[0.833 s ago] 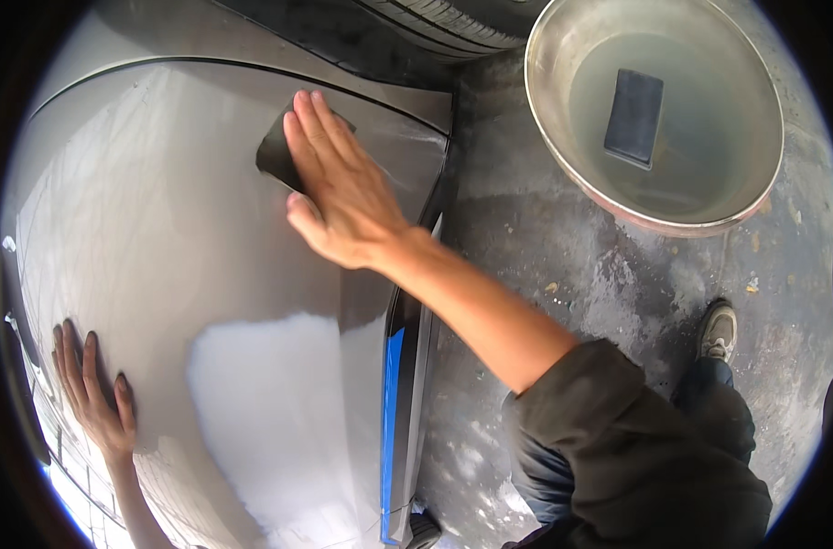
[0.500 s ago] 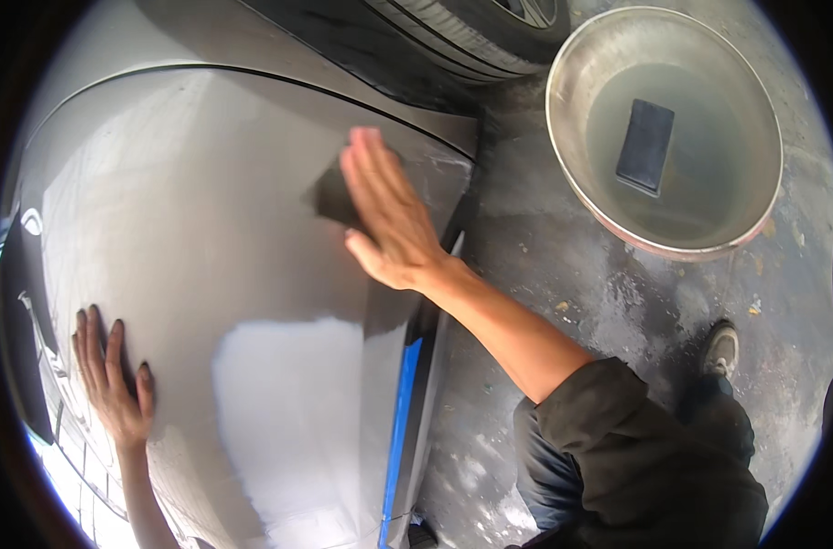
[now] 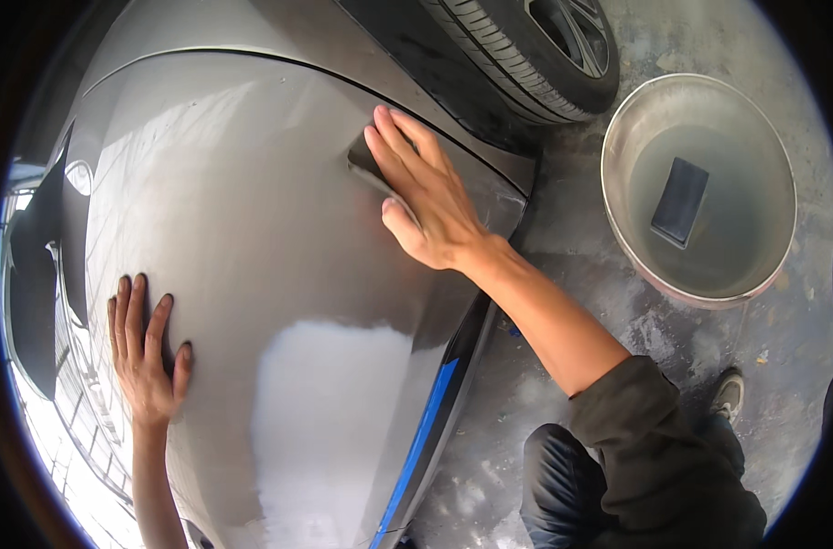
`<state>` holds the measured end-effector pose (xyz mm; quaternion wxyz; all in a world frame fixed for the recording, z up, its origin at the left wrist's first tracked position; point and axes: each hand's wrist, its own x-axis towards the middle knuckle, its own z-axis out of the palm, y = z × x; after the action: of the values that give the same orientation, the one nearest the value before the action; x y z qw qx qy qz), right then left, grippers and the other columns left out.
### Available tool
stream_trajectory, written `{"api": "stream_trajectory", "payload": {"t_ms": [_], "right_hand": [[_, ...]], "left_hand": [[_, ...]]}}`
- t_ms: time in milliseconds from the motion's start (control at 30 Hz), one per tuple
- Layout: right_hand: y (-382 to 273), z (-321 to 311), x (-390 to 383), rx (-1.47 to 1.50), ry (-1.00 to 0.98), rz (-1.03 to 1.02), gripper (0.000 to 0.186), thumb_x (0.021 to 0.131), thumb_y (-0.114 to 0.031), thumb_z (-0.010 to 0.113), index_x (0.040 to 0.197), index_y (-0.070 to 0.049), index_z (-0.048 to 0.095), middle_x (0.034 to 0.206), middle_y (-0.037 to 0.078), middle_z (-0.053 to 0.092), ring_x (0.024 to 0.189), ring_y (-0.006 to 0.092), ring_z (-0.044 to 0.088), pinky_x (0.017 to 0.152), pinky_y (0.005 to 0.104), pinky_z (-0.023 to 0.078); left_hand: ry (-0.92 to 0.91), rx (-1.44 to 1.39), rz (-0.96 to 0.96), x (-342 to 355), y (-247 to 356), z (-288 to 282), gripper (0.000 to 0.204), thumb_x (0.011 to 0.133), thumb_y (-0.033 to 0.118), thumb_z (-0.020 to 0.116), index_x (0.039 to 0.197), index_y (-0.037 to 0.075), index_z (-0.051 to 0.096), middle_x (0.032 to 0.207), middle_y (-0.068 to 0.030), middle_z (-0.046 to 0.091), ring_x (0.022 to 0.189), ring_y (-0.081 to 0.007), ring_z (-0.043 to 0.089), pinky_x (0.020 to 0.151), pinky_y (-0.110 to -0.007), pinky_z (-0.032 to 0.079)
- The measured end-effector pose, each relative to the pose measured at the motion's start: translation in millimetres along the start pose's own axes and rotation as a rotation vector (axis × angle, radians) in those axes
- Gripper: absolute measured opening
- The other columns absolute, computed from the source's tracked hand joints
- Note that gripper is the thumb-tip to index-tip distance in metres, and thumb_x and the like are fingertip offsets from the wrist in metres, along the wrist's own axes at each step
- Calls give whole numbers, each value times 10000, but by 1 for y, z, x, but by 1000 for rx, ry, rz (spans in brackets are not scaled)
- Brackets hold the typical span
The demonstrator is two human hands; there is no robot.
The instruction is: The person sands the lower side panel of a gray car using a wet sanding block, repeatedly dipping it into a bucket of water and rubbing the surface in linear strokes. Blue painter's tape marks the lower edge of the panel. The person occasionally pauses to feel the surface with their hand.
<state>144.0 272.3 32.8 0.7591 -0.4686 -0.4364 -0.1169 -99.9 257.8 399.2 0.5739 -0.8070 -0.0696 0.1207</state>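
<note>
My right hand (image 3: 426, 197) holds a folded dark sanding sheet (image 3: 365, 157) flat against a glossy grey-bronze car body panel (image 3: 220, 210), near its upper curved seam. The fingers are together over the sheet, partly hiding it. My left hand (image 3: 151, 357) lies open on the panel at the left, fingers extended. Between and below my hands, a pale matte patch (image 3: 329, 421) marks the panel. Blue tape (image 3: 415, 439) runs along the panel's right edge.
A metal basin (image 3: 618, 119) of cloudy water, with a dark rectangular block (image 3: 680, 197) in it, sits on the stained floor (image 3: 563, 284) at right. A wheel (image 3: 517, 64) is above it. My shoe (image 3: 728, 395) shows at lower right.
My right hand and sheet have slid back and forth over the panel, now back toward the upper seam. The camera view has shifted, moving the scene rightward. My left hand stays on the panel.
</note>
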Motion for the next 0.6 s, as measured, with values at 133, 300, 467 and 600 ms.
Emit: {"api": "stream_trajectory", "payload": {"t_ms": [133, 300, 467, 600], "right_hand": [[3, -3, 20, 148, -3, -37, 714, 917, -273, 465, 1521, 103, 409, 1655, 251, 332, 1529, 390, 285, 1231, 477, 337], [14, -9, 47, 271, -70, -94, 735, 886, -227, 497, 1570, 22, 396, 1680, 203, 325, 1522, 347, 308, 1234, 457, 329], [3, -19, 64, 500, -112, 80, 775, 855, -214, 504, 1601, -43, 385, 1643, 177, 357, 1495, 341, 346, 1221, 438, 333], [-5, -26, 76, 514, -159, 149, 763, 880, -260, 487, 1607, -51, 383, 1623, 171, 364, 1493, 329, 358, 1208, 432, 347]], "left_hand": [[-8, -13, -17, -1, 1, 1, 503, 987, 357, 536, 1437, 138, 592, 1616, -179, 450, 1534, -408, 357, 1264, -585, 243], [-7, -24, -31, 1, 0, 4, 496, 978, 351, 547, 1433, 161, 603, 1616, -162, 455, 1543, -388, 348, 1280, -563, 231], [5, -37, -33, 0, 1, 0, 500, 975, 344, 546, 1439, 166, 602, 1615, -157, 458, 1543, -388, 349, 1280, -561, 234], [14, -49, -27, 1, 3, 0, 501, 973, 341, 549, 1440, 167, 602, 1615, -156, 458, 1542, -388, 351, 1280, -561, 234]]}}
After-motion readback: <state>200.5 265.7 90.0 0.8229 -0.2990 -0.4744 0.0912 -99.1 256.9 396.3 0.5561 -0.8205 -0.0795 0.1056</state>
